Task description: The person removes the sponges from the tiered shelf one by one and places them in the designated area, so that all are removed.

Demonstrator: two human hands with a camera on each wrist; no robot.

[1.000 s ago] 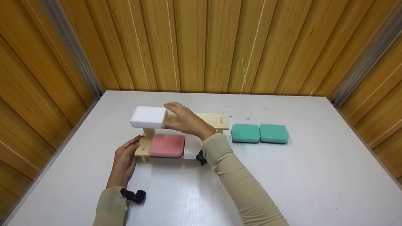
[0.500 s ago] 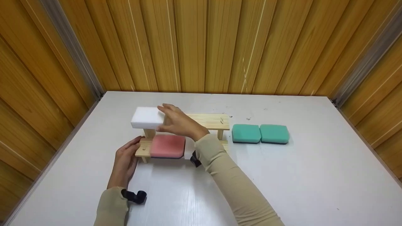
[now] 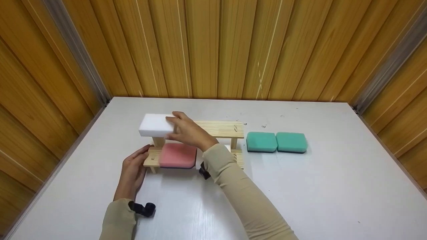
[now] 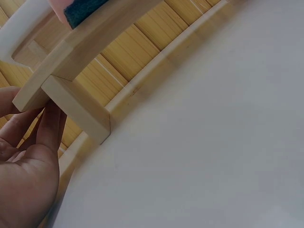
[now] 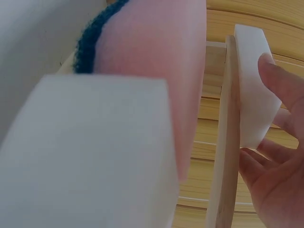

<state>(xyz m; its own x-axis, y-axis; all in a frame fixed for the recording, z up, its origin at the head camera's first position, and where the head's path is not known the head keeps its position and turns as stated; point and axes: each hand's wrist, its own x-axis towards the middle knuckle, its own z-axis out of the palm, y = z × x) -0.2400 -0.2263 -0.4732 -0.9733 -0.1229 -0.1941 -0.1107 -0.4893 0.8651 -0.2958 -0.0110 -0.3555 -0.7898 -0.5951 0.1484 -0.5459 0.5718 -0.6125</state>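
Observation:
A two-level wooden stand (image 3: 222,128) carries a white block (image 3: 153,124) at the left end of its upper board. My right hand (image 3: 191,131) holds this block at its right side; in the right wrist view, thumb and fingers of the hand (image 5: 280,175) lie round the block (image 5: 254,85). A pink sponge (image 3: 178,155) and a second white block (image 5: 90,152), partly hidden by my right arm, sit side by side on the lower board. My left hand (image 3: 132,170) grips the lower board's left end; the left wrist view shows the hand (image 4: 28,175) at the board (image 4: 47,78).
Two green sponges (image 3: 261,141) with dark undersides lie side by side on the white table (image 3: 317,193), right of the stand. Wood-patterned panels (image 3: 200,50) rise behind and at both sides. A black device (image 3: 142,208) is strapped at my left wrist.
My right hand has shifted a little left, its fingertips now over the white block's upper right part. The block has hardly moved. My left hand stays where it was.

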